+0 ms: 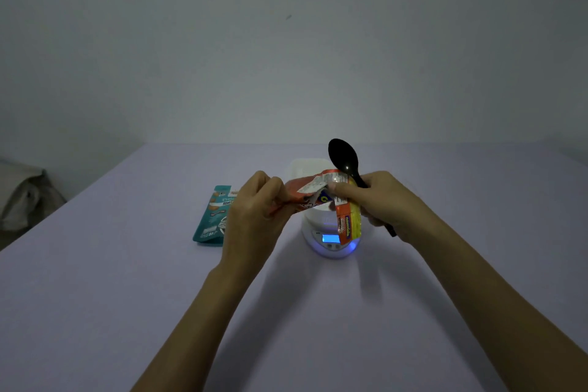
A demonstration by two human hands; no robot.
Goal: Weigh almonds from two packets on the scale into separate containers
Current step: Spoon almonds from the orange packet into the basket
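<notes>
Both hands hold an orange-red almond packet (313,191) in the air above the white scale (331,240), whose blue display is lit. My left hand (254,204) pinches the packet's left end. My right hand (378,200) grips its right side together with a black spoon (345,159), bowl pointing up. A white container (318,213) stands on the scale, mostly hidden by the packet. A second white container (304,167) sits just behind. A teal packet (211,216) lies flat to the left, partly behind my left hand.
The purple-grey table (127,280) stretches wide around the scale. A plain wall stands behind it. A crumpled pale cloth or bag (22,197) lies off the table's left edge.
</notes>
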